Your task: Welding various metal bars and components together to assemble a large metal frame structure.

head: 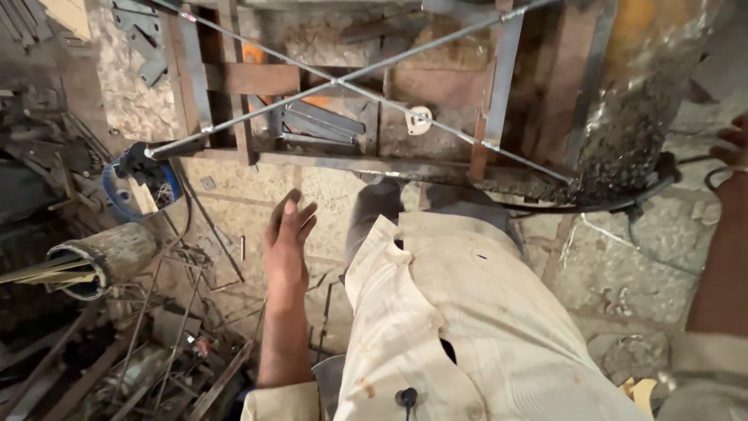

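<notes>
My left hand (pixel 287 234) hangs in the air below a welded metal frame (pixel 343 160), fingers spread and holding nothing. Two thin steel rods (pixel 366 74) cross diagonally over the frame, and a small white disc (pixel 418 119) sits near their crossing. My right hand (pixel 734 143) is cut off by the right edge of the view, beside a rough, crusted metal drum (pixel 631 117). A dark cable (pixel 623 206) runs close to it; whether the fingers grip anything is hidden. My cream shirt (pixel 467 327) fills the lower middle.
A blue and black power tool (pixel 134 181) lies at the left end of the frame. A wide grey pipe (pixel 105 257) with strips in it lies below that. Scrap rods and bars (pixel 156 366) litter the lower left. The floor is stone paving (pixel 623 273).
</notes>
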